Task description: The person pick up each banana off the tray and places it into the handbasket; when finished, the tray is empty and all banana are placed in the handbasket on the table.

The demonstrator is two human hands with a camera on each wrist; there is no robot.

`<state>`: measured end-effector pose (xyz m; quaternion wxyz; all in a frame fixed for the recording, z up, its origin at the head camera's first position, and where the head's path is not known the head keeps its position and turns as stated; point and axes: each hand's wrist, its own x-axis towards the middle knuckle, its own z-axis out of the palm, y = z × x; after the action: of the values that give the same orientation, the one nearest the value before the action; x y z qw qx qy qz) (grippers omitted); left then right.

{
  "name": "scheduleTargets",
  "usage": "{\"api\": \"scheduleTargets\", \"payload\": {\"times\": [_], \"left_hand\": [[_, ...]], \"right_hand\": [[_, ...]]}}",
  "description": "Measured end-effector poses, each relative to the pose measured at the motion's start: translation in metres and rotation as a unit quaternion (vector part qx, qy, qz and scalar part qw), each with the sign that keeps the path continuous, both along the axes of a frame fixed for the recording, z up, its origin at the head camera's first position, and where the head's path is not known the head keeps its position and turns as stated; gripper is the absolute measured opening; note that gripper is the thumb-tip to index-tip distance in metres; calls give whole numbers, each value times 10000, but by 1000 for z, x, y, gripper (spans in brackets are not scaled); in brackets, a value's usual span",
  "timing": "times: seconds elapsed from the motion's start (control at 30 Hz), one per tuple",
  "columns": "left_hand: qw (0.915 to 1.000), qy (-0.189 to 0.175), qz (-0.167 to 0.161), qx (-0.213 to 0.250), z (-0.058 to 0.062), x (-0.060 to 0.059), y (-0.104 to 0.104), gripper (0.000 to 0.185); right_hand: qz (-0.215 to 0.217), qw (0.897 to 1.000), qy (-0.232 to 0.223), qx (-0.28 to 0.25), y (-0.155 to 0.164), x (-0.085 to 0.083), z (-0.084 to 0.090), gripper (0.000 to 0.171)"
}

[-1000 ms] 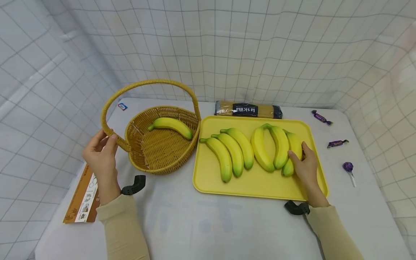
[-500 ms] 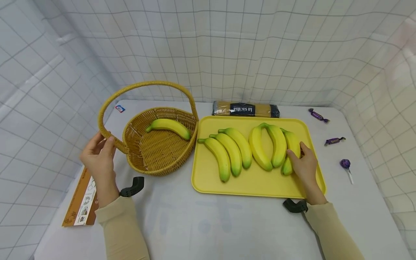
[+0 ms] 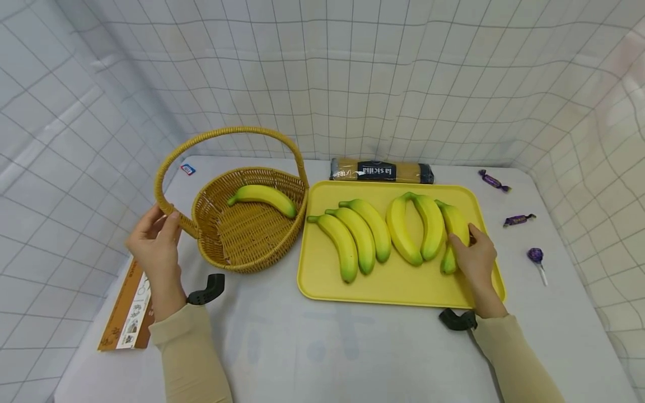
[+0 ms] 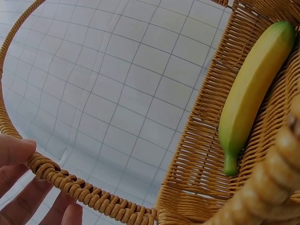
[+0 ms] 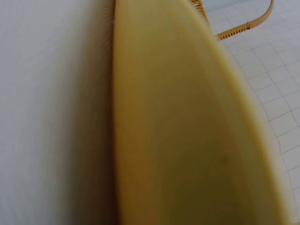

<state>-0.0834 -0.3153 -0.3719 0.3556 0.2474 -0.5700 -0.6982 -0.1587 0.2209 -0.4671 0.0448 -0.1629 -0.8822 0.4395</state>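
My left hand [image 3: 158, 243] pinches the lower left part of the handle [image 3: 242, 130] of a woven basket [image 3: 254, 263]. In the left wrist view, the fingertips [image 4: 21, 150] wrap the wicker handle. One banana [image 4: 251, 93] lies inside the basket against its back wall. On the yellow tray [image 3: 383, 285], my right hand [image 3: 476, 257] grips the rightmost banana [image 3: 456, 221] between thumb and fingers. Several other bananas [image 3: 430, 226] lie in a row to its left. The tray's side [image 5: 187, 117] fills most of the right wrist view, and the right hand is hidden there.
A packet of pasta [image 3: 381, 170] lies behind the tray. Right of the tray are two wrapped candies [image 3: 494, 181] and a lollipop [image 3: 536, 256]. A brown and white box [image 3: 128, 313] lies by the left forearm, and a small blue packet [image 3: 188, 169] sits behind the basket.
The rightmost banana has shifted slightly right with my right hand, widening the gap to its neighbour. The left hand keeps its hold on the basket handle.
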Motion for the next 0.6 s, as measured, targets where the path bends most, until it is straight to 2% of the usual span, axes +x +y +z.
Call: {"api": "scheduleTargets", "payload": {"times": [0.23, 0.37, 0.47, 0.6], "left_hand": [[10000, -16, 22, -21, 0, 0, 2, 29], [10000, -86, 16, -15, 0, 1, 2, 29], [9999, -105, 27, -1, 0, 1, 1, 29], [10000, -27, 39, -22, 1, 0, 1, 29]], "right_hand": [[-168, 9997, -35, -179, 6, 8, 19, 61], [-73, 9999, -34, -122, 6, 13, 31, 60], [123, 9995, 277, -80, 0, 14, 41, 59], [572, 9936, 973, -50, -18, 11, 57, 57]]}}
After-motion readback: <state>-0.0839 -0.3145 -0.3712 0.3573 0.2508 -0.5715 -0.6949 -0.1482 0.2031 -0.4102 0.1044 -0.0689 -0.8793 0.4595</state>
